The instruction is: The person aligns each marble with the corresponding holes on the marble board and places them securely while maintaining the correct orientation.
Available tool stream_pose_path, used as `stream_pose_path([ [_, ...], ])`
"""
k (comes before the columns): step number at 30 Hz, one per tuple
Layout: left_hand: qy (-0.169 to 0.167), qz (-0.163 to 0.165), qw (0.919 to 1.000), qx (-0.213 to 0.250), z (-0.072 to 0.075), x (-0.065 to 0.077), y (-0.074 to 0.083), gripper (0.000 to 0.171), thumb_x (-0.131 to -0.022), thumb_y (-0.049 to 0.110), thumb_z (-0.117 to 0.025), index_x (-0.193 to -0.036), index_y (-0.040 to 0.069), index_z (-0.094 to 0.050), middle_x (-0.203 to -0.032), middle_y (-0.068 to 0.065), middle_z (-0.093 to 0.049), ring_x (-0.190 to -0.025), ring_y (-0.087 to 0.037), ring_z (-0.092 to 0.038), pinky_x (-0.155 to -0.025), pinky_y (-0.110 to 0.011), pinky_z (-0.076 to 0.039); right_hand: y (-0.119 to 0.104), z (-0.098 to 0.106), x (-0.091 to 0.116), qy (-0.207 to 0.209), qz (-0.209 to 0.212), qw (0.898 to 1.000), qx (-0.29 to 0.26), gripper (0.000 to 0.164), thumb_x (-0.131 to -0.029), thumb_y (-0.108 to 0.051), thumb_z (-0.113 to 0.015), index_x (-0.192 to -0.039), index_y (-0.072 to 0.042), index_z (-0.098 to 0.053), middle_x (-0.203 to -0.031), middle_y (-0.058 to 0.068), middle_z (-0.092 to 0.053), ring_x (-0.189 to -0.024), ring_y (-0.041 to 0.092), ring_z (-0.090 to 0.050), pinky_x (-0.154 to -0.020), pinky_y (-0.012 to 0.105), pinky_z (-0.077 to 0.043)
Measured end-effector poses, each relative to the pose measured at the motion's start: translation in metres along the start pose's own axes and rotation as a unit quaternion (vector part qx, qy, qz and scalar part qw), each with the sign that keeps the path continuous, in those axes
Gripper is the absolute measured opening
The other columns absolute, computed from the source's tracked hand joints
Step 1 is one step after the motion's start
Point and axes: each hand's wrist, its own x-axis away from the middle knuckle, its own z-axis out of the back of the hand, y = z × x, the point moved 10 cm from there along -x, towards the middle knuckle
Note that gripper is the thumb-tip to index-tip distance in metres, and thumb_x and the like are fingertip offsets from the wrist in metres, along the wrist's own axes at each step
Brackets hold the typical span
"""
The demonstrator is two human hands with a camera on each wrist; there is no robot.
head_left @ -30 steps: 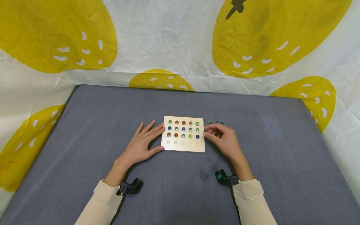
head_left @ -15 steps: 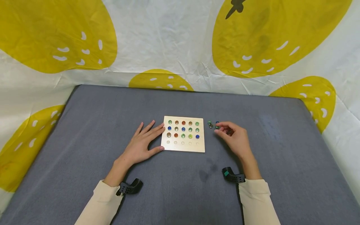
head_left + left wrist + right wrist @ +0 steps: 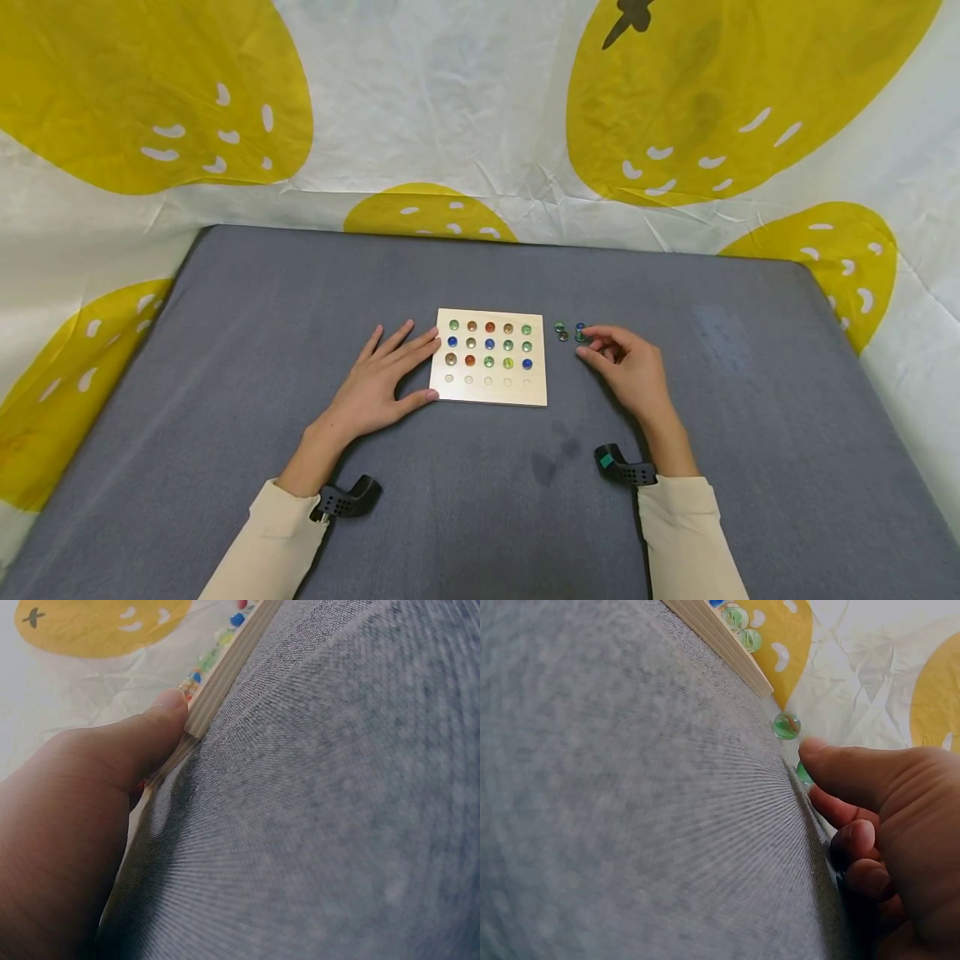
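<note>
A pale wooden board (image 3: 487, 394) lies on the table, its three far rows of hollows filled with coloured glass marbles. The nearest row of hollows holds none. My left hand (image 3: 378, 383) lies spread at the board's left edge, and its thumb (image 3: 161, 724) touches the board's corner. My right hand (image 3: 630, 371) is low over the table, right of the board, thumb and forefinger close around a green marble (image 3: 803, 773). I cannot tell whether they pinch it. Another green marble (image 3: 787, 725) lies just past the thumb tip. A blue marble (image 3: 580, 327) shows beside the forefinger.
Loose marbles (image 3: 562, 336) lie between the board and my right hand. Grey cloth covers the table (image 3: 480, 500), whose far edge meets a white hanging cloth (image 3: 442, 100) with yellow fruit shapes. Each wrist wears a black camera mount (image 3: 626, 471).
My right hand has moved from the board's right edge rightward to the loose marbles, shifting only slightly in the last half second. My left hand and the board have stayed put.
</note>
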Motion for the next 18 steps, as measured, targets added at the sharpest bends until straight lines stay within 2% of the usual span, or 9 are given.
stream_pose_path([
  [18,-0.008,0.007,0.9999,-0.002,-0.0015,-0.0006,-0.0011,0.072,-0.089,0.049,-0.063,-0.149,0.018,-0.038,-0.153,0.002,-0.034,-0.143,-0.026,-0.019,-0.115,-0.052,-0.003,0.0004,-0.0026,-0.0007,-0.006,0.008,1.000,0.023,0.026,-0.081,-0.014,-0.078,-0.106,-0.010,-0.072,-0.075,0.000,-0.060,-0.057,0.012,-0.042,-0.051,0.022,-0.031],
])
